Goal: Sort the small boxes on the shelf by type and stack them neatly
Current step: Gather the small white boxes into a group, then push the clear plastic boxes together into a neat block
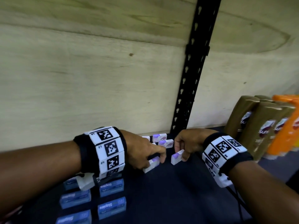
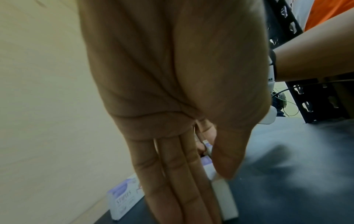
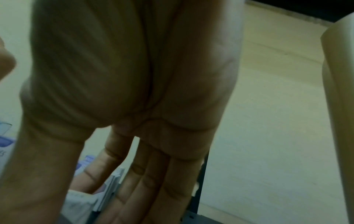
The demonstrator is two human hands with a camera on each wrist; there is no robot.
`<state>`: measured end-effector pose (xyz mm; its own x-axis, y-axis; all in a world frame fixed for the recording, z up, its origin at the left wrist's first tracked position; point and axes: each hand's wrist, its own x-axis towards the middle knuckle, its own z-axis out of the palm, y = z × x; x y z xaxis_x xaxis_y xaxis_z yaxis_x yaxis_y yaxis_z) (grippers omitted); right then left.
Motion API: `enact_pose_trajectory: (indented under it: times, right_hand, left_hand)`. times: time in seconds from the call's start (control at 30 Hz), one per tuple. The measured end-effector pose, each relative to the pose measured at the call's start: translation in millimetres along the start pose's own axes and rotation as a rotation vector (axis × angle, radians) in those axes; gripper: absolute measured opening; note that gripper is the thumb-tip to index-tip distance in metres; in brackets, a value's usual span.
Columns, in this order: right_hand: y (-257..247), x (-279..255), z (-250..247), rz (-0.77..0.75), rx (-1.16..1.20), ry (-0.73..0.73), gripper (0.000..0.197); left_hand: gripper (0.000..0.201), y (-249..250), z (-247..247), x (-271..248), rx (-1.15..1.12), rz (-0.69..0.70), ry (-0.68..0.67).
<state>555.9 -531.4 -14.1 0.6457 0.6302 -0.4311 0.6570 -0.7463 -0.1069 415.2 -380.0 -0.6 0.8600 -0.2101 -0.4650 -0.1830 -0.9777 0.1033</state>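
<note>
Two small white-and-purple staple boxes are in my hands on the dark shelf [image 1: 186, 191]. My left hand [image 1: 155, 160] pinches one box [image 1: 151, 164] between thumb and fingers; the left wrist view shows that box [image 2: 226, 197] under my thumb. My right hand [image 1: 180, 152] grips the other box [image 1: 176, 158], tilted, a short gap to the right. More white-and-purple boxes [image 1: 162, 140] stand stacked against the back wall just behind both hands. Several blue staple boxes [image 1: 111, 186] lie in rows at the front left. The right wrist view is blurred and shows mostly my palm.
A black perforated upright [image 1: 194, 70] rises behind my right hand. Gold bottles [image 1: 258, 126] and an orange pack [image 1: 288, 126] stand at the right. A plywood back wall [image 1: 80, 70] closes the shelf. Another purple box [image 2: 122, 201] leans against the wall.
</note>
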Motion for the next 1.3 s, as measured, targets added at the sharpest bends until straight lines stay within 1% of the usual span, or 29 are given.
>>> enact_pose_trajectory:
  times: [0.13,0.2,0.33,0.37,0.43,0.5,0.67,0.8,0.9,1.0,1.07,1.17,1.23,1.3]
  right_hand:
    - [0,-1,-1,0.018,-0.011,0.01,0.026]
    - [0,-1,-1,0.023,-0.023,0.016,0.024]
    - [-1,-1,0,0.024,-0.026,0.019,0.02]
    - [-1,-1,0,0.023,-0.018,0.021,0.019]
    - [-1,0,1,0.021,0.003,0.023,0.018]
    - [-2,1,2,0.009,0.014,0.027,0.019]
    - [-2,5,5,-0.003,0.042,0.049,0.02]
    - [-2,7,5,0.004,0.063,0.054,0.018]
    - [-3,6,5,0.014,0.044,0.063,0.018]
    - [-4,6,5,0.021,0.043,0.069,0.023]
    - [-7,5,5,0.038,0.035,0.067,0.033]
    - [-13,2,4,0.066,0.027,0.083,0.046]
    - [-17,-3,-4,0.06,-0.073,0.111,0.047]
    - [-26,-12,-13,0.029,-0.12,0.137,0.042]
  left_hand:
    - [0.04,-5,0,-1,0.049,-0.005,0.011]
    - [0.037,-8,1,1,0.044,0.001,0.014]
    - [0.039,-7,4,8,0.089,0.019,0.091]
    - [0.038,-7,5,10,0.105,0.026,0.109]
    - [0.029,-6,4,14,0.147,0.031,0.142]
    - [0.022,-6,3,16,0.209,0.01,0.161]
    - [0.026,-8,4,19,0.332,-0.073,0.21]
    - [0.031,-7,6,22,0.326,-0.111,0.275]
    - [0.031,-5,5,24,0.306,-0.136,0.292]
    - [0.031,-4,3,23,0.289,-0.155,0.271]
    - [0.034,-7,2,20,0.285,-0.161,0.257]
    - [0.037,-14,-2,6,0.275,-0.16,0.277]
    - [0.038,-22,-6,-11,0.282,-0.173,0.296]
    - [0.039,-29,-10,-32,0.305,-0.21,0.302]
